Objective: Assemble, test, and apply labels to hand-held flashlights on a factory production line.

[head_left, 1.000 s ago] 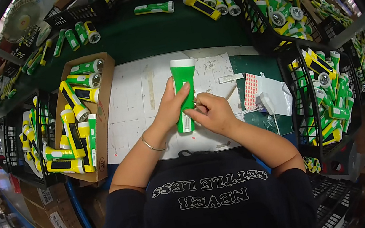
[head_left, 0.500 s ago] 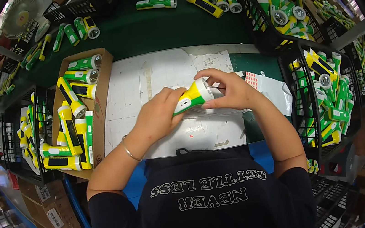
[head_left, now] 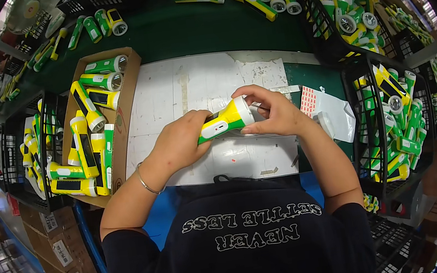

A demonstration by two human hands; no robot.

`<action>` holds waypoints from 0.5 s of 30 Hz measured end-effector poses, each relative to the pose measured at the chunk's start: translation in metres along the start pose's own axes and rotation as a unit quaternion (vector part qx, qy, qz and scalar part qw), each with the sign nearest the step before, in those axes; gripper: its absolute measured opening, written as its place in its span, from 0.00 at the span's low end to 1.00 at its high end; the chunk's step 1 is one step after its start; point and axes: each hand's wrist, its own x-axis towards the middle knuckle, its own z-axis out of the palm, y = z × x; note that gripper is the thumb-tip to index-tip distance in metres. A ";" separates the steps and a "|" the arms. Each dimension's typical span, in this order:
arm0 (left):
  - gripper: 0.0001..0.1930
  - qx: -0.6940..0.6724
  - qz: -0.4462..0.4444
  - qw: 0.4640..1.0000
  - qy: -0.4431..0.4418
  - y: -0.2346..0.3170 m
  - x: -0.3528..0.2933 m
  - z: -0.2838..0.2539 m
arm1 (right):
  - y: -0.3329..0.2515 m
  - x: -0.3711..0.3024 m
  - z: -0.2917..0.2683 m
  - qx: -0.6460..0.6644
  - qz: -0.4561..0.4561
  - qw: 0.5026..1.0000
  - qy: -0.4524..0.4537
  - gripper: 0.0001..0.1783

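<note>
A yellow and green flashlight [head_left: 231,116] with a white head is held level above the white work surface [head_left: 161,97]. My left hand [head_left: 180,140] is closed round its green handle, which it partly hides. At the white head, my right hand [head_left: 277,112] grips the rim between thumb and fingers. The lens faces my right palm and cannot be seen. A white switch plate on the flashlight's side faces me.
On the left stands a cardboard box [head_left: 129,87] of flashlights, beside a black crate [head_left: 9,158]. Two black crates, one nearer [head_left: 375,132] and one farther [head_left: 309,19], hold many more on the right. A sheet of red labels [head_left: 309,101] lies by a white plastic bag [head_left: 340,115].
The flashlight has shifted slightly left and turned, showing more of its side. Clear, strand-like material under my right hand is no longer there; something clear now lies by the white bag.
</note>
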 end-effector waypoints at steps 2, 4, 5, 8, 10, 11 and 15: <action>0.20 0.002 -0.003 1.000 0.002 -0.001 -0.001 -0.002 | 0.002 -0.001 0.000 0.008 0.024 1.000 0.001 0.37; 0.20 0.033 -0.024 0.999 -0.023 -0.009 -0.006 -0.011 | 0.002 -0.003 -0.002 0.021 0.013 1.000 0.014 0.38; 0.19 0.043 -0.035 0.998 -0.021 -0.013 -0.009 -0.014 | 0.002 -0.004 -0.003 0.034 0.003 0.999 0.028 0.39; 0.18 0.069 -0.061 0.995 -0.025 -0.017 -0.018 -0.029 | -0.002 -0.008 -0.007 0.043 0.017 0.998 0.037 0.38; 0.18 0.073 -0.060 0.995 -0.022 -0.016 -0.020 -0.034 | -0.002 -0.009 -0.007 0.053 0.019 0.998 0.035 0.37; 0.18 0.067 -0.068 0.995 -0.037 -0.014 -0.019 -0.036 | -0.002 -0.009 -0.007 0.068 0.016 0.997 0.030 0.37; 0.20 0.002 -0.035 0.997 -0.072 -0.002 -0.011 -0.033 | -0.003 -0.005 0.000 0.079 -0.030 0.996 0.025 0.40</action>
